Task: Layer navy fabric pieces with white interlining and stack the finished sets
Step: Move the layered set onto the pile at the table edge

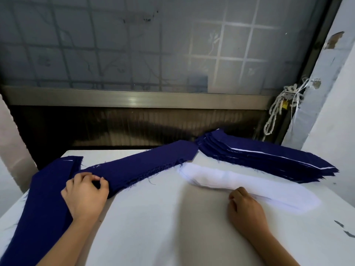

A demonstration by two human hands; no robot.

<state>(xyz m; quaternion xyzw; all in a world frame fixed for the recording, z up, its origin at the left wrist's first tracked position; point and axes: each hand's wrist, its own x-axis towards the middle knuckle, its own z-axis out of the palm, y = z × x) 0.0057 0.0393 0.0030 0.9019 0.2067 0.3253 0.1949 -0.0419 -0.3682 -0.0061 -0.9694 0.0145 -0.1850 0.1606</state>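
1. Left hand is pinching the near end of the navy pile, long frayed strips lying diagonally at left.
2. Right hand is curling at the near edge of the interlining, a soft white strip; the grip is blurred, so I cannot tell.
3. Finished stack is lying far right, with thin white edges showing.

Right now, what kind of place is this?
Probably a garment workshop. There is a layered navy stack, white interlining lying on a table, and a left hand gripping more navy pieces.
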